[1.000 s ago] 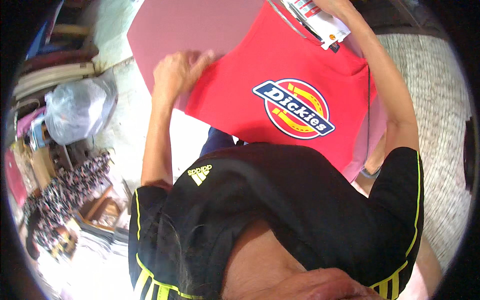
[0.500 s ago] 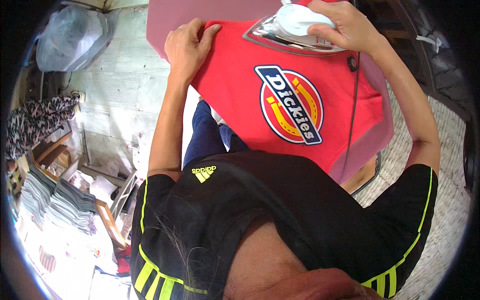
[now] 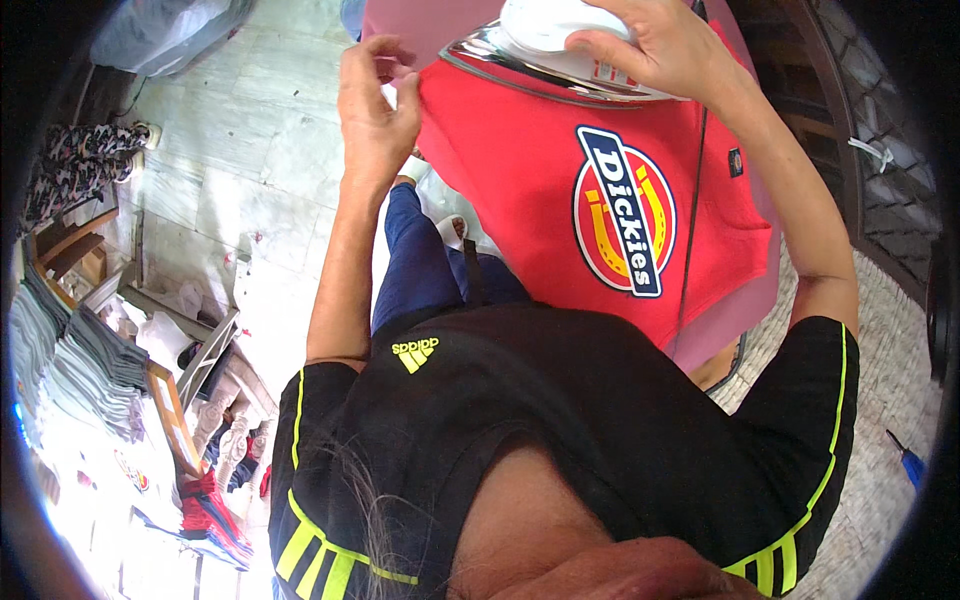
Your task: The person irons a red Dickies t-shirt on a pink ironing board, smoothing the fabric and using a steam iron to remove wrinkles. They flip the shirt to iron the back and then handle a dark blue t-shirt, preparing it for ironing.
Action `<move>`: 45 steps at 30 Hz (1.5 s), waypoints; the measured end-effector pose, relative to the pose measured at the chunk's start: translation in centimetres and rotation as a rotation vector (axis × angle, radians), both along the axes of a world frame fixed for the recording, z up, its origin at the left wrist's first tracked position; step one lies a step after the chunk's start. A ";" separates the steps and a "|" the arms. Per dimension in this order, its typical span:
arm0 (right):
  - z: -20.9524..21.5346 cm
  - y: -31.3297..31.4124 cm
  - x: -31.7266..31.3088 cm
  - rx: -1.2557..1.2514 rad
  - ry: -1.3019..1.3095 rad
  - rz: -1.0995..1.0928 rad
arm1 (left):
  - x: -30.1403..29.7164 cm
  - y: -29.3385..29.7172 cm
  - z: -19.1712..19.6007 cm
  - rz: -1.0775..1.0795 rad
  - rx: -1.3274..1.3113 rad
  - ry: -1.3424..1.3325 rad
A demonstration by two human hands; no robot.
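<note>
A red garment (image 3: 510, 170) with a large round printed emblem and a small dark tag lies spread on a pink-covered ironing board (image 3: 430, 22). My right hand (image 3: 675, 50) is closed round the handle of a white and chrome iron (image 3: 545, 65), which rests on the garment's far part with its tip pointing left. My left hand (image 3: 378, 115) is by the garment's far left edge, fingers bent, with a gap between thumb and fingers and no cloth visible in it. A dark cord (image 3: 690, 230) runs down across the garment, right of the emblem.
Stacks of folded grey cloth (image 3: 85, 360) stand at lower left, near a wooden frame (image 3: 172, 415). A clear plastic bag (image 3: 165, 35) is at upper left. Dark metal latticework (image 3: 890, 130) is on the right, with a blue umbrella-like item (image 3: 911, 465) below it.
The iron has slid left over the garment with my right hand on it. My left hand has come off the cloth's edge, fingers now bent. The whole view has shifted.
</note>
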State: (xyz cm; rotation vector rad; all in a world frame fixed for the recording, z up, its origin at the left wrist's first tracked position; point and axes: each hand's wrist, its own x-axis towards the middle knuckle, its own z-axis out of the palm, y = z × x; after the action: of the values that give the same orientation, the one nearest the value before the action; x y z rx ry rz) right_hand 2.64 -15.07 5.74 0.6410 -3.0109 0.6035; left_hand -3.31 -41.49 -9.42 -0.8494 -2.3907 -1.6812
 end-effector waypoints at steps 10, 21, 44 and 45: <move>-0.2 -4.4 -2.3 0.052 0.028 -0.094 | -1.3 -2.2 -0.1 0.058 0.184 -0.059; 8.2 -6.3 21.4 0.075 -0.160 -1.026 | -5.1 4.0 2.4 -0.412 -0.225 0.323; -2.1 -23.6 8.6 -0.351 -0.073 -1.681 | -8.9 8.9 0.3 -0.796 -0.085 0.509; -2.1 -22.9 8.1 -0.338 -0.078 -1.653 | -9.0 8.9 0.4 -0.806 -0.111 0.501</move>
State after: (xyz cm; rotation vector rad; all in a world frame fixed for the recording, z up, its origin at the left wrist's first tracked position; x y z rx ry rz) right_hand 10.78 -38.00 3.65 -1.6575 -2.1911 0.7996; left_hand -12.26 -32.58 -9.02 -2.1542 -1.9004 -1.2528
